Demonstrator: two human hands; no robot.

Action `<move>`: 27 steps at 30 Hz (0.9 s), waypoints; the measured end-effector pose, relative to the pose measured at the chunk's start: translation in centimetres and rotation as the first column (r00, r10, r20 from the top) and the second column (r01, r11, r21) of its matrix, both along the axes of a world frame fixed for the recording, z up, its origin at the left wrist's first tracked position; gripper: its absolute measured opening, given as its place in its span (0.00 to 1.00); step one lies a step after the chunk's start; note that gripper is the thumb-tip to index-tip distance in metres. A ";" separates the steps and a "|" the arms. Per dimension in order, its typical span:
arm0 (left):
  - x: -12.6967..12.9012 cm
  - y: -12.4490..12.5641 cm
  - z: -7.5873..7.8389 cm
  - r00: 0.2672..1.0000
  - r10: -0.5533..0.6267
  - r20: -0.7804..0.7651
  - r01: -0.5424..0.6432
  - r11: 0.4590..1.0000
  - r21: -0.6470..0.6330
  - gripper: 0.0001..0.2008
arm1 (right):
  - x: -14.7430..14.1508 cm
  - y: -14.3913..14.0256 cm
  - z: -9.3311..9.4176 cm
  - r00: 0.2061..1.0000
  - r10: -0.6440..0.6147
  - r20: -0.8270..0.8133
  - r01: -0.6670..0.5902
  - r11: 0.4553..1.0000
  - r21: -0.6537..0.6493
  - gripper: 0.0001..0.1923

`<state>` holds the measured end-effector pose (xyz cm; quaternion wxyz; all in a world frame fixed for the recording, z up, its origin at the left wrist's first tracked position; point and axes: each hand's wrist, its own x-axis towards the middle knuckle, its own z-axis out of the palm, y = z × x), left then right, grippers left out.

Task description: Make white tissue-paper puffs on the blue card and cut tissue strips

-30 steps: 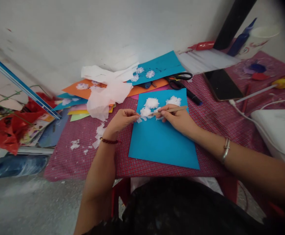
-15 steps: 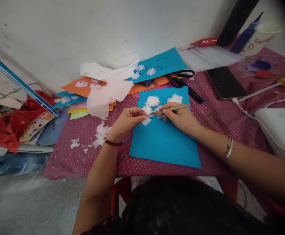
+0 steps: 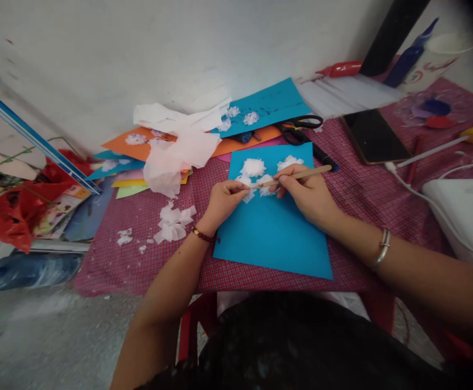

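Observation:
A blue paper sheet (image 3: 272, 233) lies on the red checked tablecloth (image 3: 138, 254) in front of me. Several white tissue tufts (image 3: 253, 167) sit near its far edge. My left hand (image 3: 222, 201) pinches a small white tissue piece (image 3: 247, 195) at the sheet's left side. My right hand (image 3: 307, 192) grips a thin wooden stick (image 3: 301, 175), whose tip points left onto that tissue piece between the tufts.
Crumpled white tissue (image 3: 177, 154) and coloured sheets (image 3: 138, 146) lie at the back left, torn tissue bits (image 3: 173, 222) nearer. Black scissors (image 3: 301, 130), a marker (image 3: 321, 157), a dark phone (image 3: 376, 138), a white cable (image 3: 415, 195) and a white box (image 3: 464, 211) are to the right.
My left hand has moved right onto the blue sheet with the tissue piece. The stick's tip now meets it near the tufts. The right hand shifted slightly forward.

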<state>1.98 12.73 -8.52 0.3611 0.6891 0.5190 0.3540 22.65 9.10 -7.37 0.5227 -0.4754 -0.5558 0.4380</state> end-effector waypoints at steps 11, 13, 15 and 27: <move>0.2 0.3 -0.8 1.000 0.015 0.025 -0.015 0.999 0.029 0.03 | -0.1 -0.6 -1.0 0.951 0.164 0.261 -0.186 0.980 0.064 0.08; 0.2 0.3 -0.6 0.999 0.001 0.034 -0.001 1.000 0.027 0.03 | 0.0 -0.6 -1.1 0.927 0.172 0.334 -0.210 0.974 0.080 0.09; 0.0 0.3 -0.4 0.998 0.004 0.064 -0.004 1.000 0.001 0.03 | 0.1 -0.8 -1.2 0.900 0.170 0.401 -0.231 0.967 0.110 0.10; -1.3 -1.6 -0.6 1.000 0.003 0.018 -0.004 0.997 0.077 0.05 | -0.1 -1.9 -1.9 0.544 -0.015 0.839 -0.447 0.841 0.306 0.17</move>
